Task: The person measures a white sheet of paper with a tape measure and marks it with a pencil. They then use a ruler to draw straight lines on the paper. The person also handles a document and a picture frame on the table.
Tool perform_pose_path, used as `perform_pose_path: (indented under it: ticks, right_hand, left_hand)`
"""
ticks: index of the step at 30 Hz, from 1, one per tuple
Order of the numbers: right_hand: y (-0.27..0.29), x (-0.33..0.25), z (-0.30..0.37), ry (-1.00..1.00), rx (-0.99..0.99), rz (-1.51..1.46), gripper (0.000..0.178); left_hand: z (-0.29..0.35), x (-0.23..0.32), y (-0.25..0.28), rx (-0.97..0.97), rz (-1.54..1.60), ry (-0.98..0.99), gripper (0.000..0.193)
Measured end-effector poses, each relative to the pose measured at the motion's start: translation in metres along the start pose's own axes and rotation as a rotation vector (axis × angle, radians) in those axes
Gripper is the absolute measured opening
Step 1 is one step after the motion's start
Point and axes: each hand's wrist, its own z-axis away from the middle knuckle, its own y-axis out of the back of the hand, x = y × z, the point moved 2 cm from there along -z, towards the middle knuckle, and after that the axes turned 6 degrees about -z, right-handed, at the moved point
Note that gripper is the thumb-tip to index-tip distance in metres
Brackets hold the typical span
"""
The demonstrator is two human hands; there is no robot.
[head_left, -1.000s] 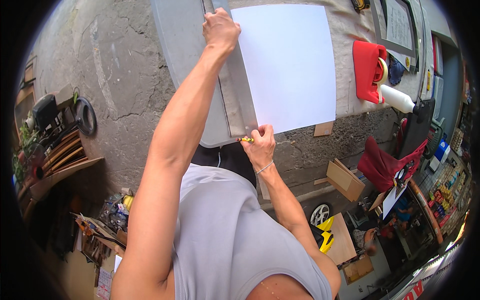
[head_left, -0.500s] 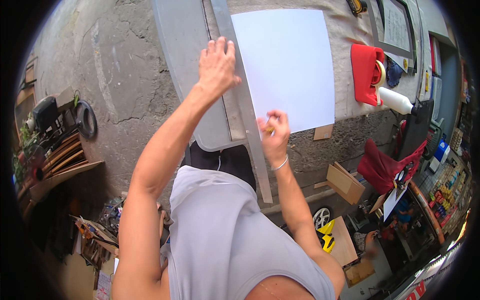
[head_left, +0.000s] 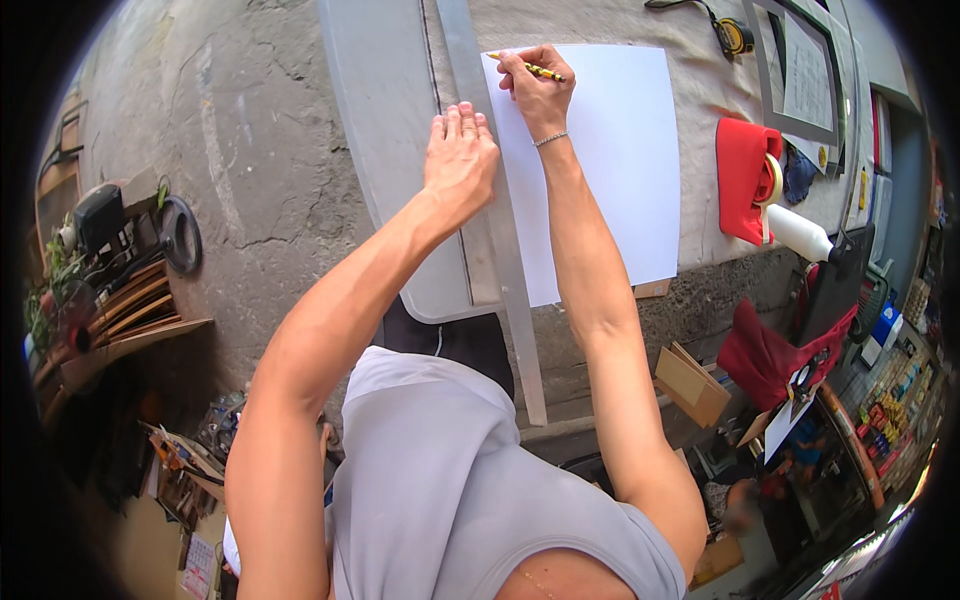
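A large, rectangular, plain white sheet (head_left: 630, 170) lies flat on a table covered in wrinkled beige cloth (head_left: 702, 95). Along its left side runs 1 long, flat, grey metal straightedge (head_left: 522, 340), its near end jutting past the table edge toward the person.

The right hand (head_left: 543, 92) is over the sheet's far left corner, its fingers clamped on a slim yellow-and-black pencil (head_left: 545, 73). The pencil points left, its tip close to the straightedge; whether it touches the paper, I cannot tell. A thin silver-coloured bracelet (head_left: 550, 138) circles that wrist.

The left hand (head_left: 462, 165) lies palm down, partly on the straightedge, its fingers extended and held close together. Left of it is a smooth grey panel (head_left: 385, 120) with a rounded near corner.

Right of the sheet stand a red tape dispenser (head_left: 738, 170) with a cream tape roll (head_left: 774, 180) and, just beside it, a white cylindrical bottle (head_left: 797, 232). Farther off are a yellow-and-black tape measure (head_left: 736, 37) and a grey rectangular frame (head_left: 808, 130).
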Motion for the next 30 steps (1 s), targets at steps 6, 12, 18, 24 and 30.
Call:
perform_pose_path:
  ticks: [6, 12, 18, 24, 30]
  right_hand:
    - [-0.008, 0.007, -0.004, 0.087, -0.012, 0.047, 0.019]
    - [0.0, 0.003, 0.014, 0.185, -0.01, 0.181, 0.023]
    - [0.104, 0.0, 0.256, -0.041, 0.022, 0.479, 0.024]
    - [0.147, -0.019, 0.388, 0.004, 0.083, 0.754, 0.017]
    - [0.11, -0.003, 0.383, -0.086, 0.134, 0.757, 0.03]
  left_hand:
    - [-0.001, 0.001, -0.002, 0.035, -0.032, 0.001, 0.103]
    - [-0.002, 0.0, 0.004, 0.037, -0.014, -0.031, 0.105]
    - [-0.002, -0.003, 0.003, -0.023, -0.009, -0.003, 0.107]
    - [0.003, -0.002, 0.01, -0.008, 0.011, 0.05, 0.107]
    - [0.079, -0.003, -0.038, 0.429, 0.688, 0.148, 0.058]
